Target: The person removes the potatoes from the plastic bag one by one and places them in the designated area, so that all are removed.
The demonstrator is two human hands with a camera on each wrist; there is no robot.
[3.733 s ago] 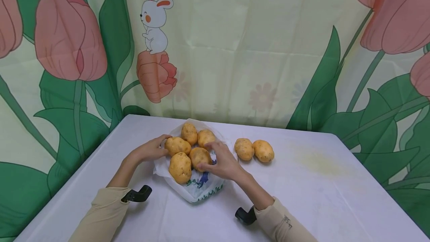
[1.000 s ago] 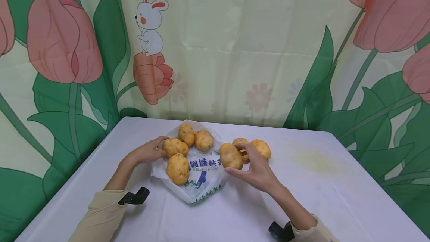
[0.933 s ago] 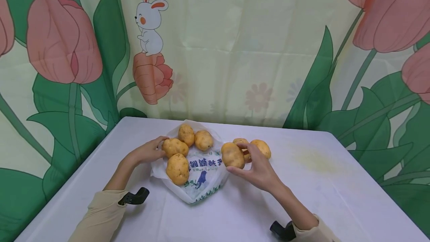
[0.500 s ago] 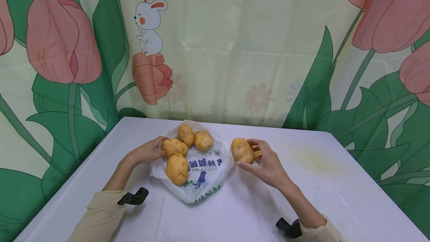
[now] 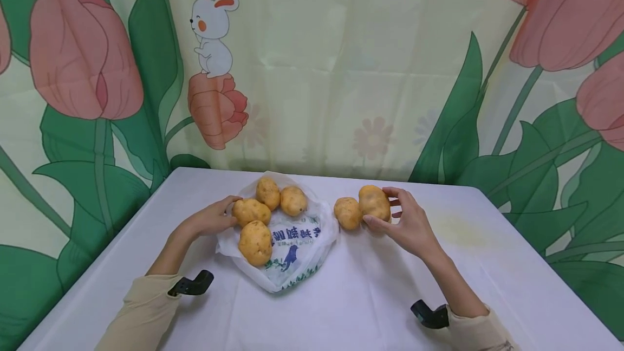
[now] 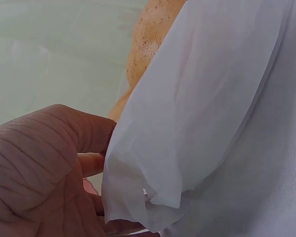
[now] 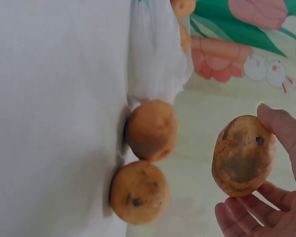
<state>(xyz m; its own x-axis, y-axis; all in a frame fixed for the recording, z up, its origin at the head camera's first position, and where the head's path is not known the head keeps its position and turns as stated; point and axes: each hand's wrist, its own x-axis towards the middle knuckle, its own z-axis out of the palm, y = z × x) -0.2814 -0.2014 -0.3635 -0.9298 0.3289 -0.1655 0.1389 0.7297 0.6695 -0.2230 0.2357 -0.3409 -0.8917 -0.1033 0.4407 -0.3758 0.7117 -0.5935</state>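
Observation:
My right hand (image 5: 408,225) holds a potato (image 5: 374,203) between thumb and fingers, raised above the table. In the right wrist view this held potato (image 7: 244,156) shows dark patches and is apart from two potatoes resting on the cloth. One of those, the left potato (image 5: 348,213), is plain in the head view; the other is mostly hidden behind the held one. My left hand (image 5: 212,217) pinches the edge of a white plastic bag (image 6: 157,133), thumb on one side and fingers behind. Several potatoes (image 5: 255,242) lie on the printed bag (image 5: 312,259), toward its left and back.
A white cloth covers the table (image 5: 312,318). Behind it hangs a curtain (image 5: 317,96) printed with tulips and a rabbit. A black wrist camera (image 5: 192,284) juts from the left sleeve, another camera (image 5: 430,314) from the right. A yellowish stain (image 5: 460,230) marks the cloth at right.
My right hand has taken a potato off the bag and carried it right, over the two potatoes on the cloth. The left hand stays at the bag's left edge.

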